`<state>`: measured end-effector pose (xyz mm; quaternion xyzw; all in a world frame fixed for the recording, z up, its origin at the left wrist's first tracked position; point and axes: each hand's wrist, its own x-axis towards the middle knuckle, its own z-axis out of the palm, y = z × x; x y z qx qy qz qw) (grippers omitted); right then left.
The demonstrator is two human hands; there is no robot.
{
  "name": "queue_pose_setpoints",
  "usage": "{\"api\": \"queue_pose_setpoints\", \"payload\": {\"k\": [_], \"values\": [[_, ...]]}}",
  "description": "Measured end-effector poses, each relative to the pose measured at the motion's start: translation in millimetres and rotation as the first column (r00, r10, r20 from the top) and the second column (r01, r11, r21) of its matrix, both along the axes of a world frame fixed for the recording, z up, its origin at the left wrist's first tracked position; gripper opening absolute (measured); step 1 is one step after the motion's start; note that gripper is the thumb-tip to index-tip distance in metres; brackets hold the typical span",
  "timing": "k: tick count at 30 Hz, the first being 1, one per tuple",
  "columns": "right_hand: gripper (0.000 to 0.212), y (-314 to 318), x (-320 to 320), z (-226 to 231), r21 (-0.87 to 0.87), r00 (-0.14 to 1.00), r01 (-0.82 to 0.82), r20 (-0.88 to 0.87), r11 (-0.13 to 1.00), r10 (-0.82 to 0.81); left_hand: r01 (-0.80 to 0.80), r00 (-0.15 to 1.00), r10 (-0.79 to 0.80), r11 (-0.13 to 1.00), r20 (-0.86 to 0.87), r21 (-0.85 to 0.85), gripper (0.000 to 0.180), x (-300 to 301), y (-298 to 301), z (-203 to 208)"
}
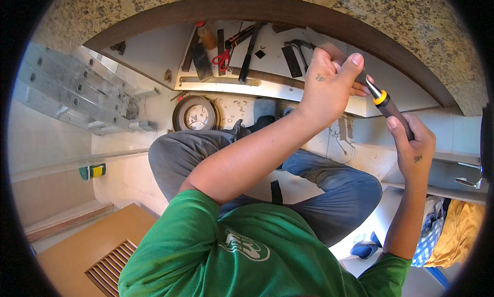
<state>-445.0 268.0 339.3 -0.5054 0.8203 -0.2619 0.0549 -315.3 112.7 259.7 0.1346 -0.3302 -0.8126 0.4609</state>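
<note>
My right hand (416,145) is closed around the dark handle of a chisel (393,109) with a yellow collar and a shiny metal shank. The shank points up and left toward my left hand (329,86). That hand is closed on a thin dark strip (329,46), its thumb along the top, in front of the open cabinet. The chisel's tip meets or passes behind the strip near my left fingers; contact is hard to make out. Inside the cabinet (149,50) lie red-handled scissors (222,59), a hammer (298,43) and a utility knife (241,36).
A granite counter (175,0) overhangs the cabinet. A bottle with a red cap (207,37) and dark strips lie inside. On the floor sits a brown coiled roll (178,114). A metal ladder (62,83) is at left, a louvred wooden door (123,222) lower left, yellow cloth (457,235) at right.
</note>
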Motion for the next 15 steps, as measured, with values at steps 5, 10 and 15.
{"api": "queue_pose_setpoints", "payload": {"k": [5,10,15], "values": [[0.042,-5,-1,-4,-0.041,1.000,-0.020,-0.016,0.999,0.019,-0.046,0.999,0.046,0.998,-0.020,0.032,0.042,1,2,-2],[0.043,-8,0,-4,-0.052,1.000,-0.025,-0.016,0.998,0.024,0.010,1.000,-0.010,1.000,-0.015,0.004,0.045,2,-3,-2],[0.044,-11,-4,-8,-0.065,0.997,-0.050,-0.069,0.997,0.046,-0.046,0.999,0.045,0.999,-0.028,-0.019,0.047,6,-5,-1]]}}
